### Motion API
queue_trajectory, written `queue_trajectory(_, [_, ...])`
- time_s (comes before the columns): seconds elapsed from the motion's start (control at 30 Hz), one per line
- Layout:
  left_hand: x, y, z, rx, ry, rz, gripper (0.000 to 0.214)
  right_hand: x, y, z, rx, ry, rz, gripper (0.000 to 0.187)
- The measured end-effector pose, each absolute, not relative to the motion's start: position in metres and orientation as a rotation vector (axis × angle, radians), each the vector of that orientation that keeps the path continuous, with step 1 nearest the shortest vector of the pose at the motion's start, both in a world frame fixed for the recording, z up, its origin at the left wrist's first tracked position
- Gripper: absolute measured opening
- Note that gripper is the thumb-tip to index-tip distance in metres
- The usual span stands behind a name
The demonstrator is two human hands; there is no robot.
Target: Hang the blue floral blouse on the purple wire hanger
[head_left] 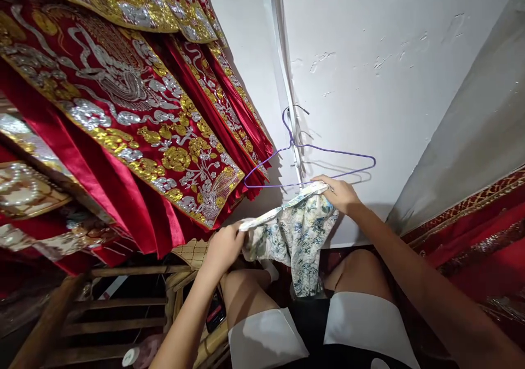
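A light floral garment (301, 238), patterned in blue, green and yellow, hangs stretched between both hands above the lap. My left hand (225, 246) is closed on the left end of its pale top edge. At the upper right corner of the same edge, my right hand (338, 194) grips the cloth between thumb and fingers. Just above the garment, a purple wire hanger (336, 151) hangs by its hook from a white vertical rail (281, 46) on the wall. The hanger's bottom bar runs close over the garment's top edge; whether they touch, I cannot tell.
Red embroidered costumes (176, 156) with gold and silver sequins fill the left side. More red cloth (484, 243) lies at the right. At lower left are a bamboo seat (110, 325), a phone (216, 311) and a bottle (141, 352). A white wall (369, 85) stands ahead.
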State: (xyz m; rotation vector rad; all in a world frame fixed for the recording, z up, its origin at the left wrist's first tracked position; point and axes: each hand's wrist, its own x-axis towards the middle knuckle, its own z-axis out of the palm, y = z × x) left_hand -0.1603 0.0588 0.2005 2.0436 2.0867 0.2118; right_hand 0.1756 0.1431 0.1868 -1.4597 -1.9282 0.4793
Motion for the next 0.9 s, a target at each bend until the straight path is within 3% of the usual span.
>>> queue_trajectory(0.23, [-0.137,0.094,0.204,1.88,1.625,1.014,0.044,0.202,0.109,0.208,-1.323,-1.716,0.575,0.013])
queue_trajectory(0.37, [-0.12,0.12,0.214,1.933,1.628,1.005,0.035,0.205,0.095,0.218,-1.374,-1.628,0.624,0.008])
queue_trajectory(0.53, [-0.13,0.122,0.207,1.993,1.733,0.639,0.041,0.198,0.092,0.214,-1.388,-1.522,0.616,0.007])
queue_trajectory(0.9, [-0.099,0.124,0.239,2.048,1.468,1.339,0.029,0.169,0.085,0.193,-1.123,-1.611,0.693,0.007])
